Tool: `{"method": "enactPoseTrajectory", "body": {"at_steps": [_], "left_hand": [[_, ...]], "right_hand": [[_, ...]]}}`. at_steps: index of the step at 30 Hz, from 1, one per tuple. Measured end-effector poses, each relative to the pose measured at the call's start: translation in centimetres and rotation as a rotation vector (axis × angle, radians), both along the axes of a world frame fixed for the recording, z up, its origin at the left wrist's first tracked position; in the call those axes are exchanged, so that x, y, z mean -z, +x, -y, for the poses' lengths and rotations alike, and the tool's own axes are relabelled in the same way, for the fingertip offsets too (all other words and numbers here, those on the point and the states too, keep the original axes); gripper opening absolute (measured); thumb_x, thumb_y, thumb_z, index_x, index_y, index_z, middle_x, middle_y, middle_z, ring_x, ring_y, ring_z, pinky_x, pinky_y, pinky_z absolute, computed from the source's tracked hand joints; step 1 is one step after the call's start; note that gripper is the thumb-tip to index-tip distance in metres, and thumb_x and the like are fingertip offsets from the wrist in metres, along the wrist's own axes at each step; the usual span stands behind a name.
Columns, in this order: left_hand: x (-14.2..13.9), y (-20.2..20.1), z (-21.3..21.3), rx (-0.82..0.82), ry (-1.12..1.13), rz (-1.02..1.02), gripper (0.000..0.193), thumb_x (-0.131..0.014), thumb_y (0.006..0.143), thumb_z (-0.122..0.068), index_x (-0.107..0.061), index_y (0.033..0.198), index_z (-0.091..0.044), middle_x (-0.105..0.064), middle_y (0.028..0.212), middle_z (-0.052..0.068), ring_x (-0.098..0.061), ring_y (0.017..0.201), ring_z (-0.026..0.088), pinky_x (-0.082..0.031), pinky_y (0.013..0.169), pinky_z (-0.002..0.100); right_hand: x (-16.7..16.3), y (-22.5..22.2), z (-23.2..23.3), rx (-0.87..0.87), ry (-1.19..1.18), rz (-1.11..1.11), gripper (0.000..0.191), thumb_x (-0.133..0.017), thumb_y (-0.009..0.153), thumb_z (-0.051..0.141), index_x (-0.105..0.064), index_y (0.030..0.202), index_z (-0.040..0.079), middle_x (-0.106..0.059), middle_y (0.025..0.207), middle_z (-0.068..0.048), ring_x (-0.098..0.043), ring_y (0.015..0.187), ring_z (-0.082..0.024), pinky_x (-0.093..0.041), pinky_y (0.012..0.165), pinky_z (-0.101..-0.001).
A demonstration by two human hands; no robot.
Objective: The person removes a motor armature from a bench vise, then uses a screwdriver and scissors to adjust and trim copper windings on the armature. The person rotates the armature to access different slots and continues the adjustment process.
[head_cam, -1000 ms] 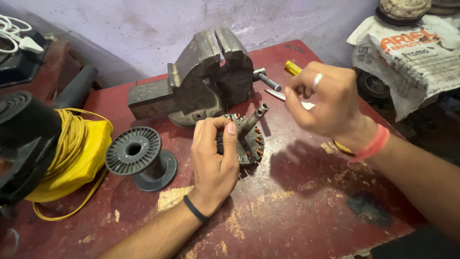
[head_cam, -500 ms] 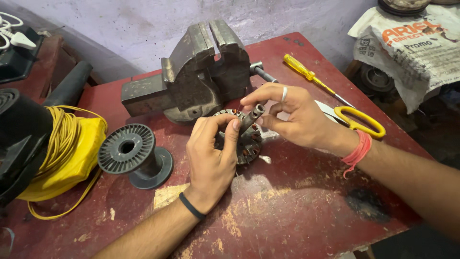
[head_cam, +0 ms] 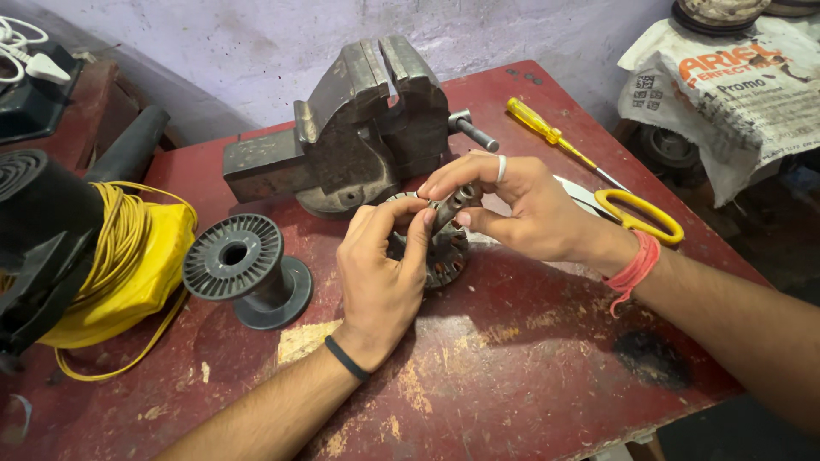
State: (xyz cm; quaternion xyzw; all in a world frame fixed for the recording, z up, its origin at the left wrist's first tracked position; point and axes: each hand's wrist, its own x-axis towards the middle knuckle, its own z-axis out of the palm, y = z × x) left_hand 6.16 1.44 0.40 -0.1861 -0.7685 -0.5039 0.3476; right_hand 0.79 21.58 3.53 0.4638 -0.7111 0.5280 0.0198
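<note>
Between my two hands, my left hand [head_cam: 380,273] grips the round, dark metal motor armature [head_cam: 440,252] while my right hand [head_cam: 521,209] pinches its steel shaft [head_cam: 455,202].

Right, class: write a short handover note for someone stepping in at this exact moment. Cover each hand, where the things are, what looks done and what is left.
Left hand: grips the round motor core, steadying it on the red table.
Right hand: fingertips pinch the shaft sticking up from the core.
Nearby: vise just behind the core, jaws standing apart with nothing in them; empty black spool to the left; yellow wire coil further left; screwdriver and scissors to the right, untouched.
Done: core is out on the table, in hand.
Left: no wire reaches the core; no winding can be made out on it.
</note>
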Motion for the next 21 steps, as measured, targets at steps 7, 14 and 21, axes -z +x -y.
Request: {"method": "enactPoseTrajectory", "body": {"at_steps": [7,14,21], "left_hand": [[0.0,0.0,0.1,0.007,0.005,0.043,0.012,-0.067,0.101,-0.014,-0.07,0.107,-0.005,-0.069,0.092,0.01,-0.068,0.085,0.023,-0.052,0.075,0.034],[0.0,0.1,0.3,0.039,-0.007,0.032,0.015,-0.056,0.098,-0.003,-0.067,0.108,-0.002,-0.068,0.097,0.012,-0.064,0.095,0.027,-0.051,0.085,0.037],[0.0,0.2,0.4,0.056,-0.006,0.045,0.018,-0.055,0.095,0.0,-0.066,0.109,-0.002,-0.068,0.097,0.011,-0.065,0.094,0.026,-0.051,0.085,0.036]], "right_hand": [[-0.2,-0.7,-0.1,0.142,0.123,-0.087,0.037,-0.07,0.086,-0.01,-0.071,0.12,0.004,-0.073,0.115,-0.007,-0.069,0.11,-0.018,-0.055,0.097,-0.0328],[-0.6,-0.7,-0.2,0.287,0.242,-0.341,0.024,-0.078,0.081,-0.001,-0.076,0.105,0.005,-0.073,0.096,-0.009,-0.07,0.093,-0.021,-0.054,0.085,-0.0337],[-1.8,0.1,-0.3,0.41,0.358,-0.626,0.014,-0.08,0.081,0.006,-0.071,0.09,0.0,-0.065,0.085,-0.011,-0.061,0.087,-0.03,-0.049,0.075,-0.0411]]}}
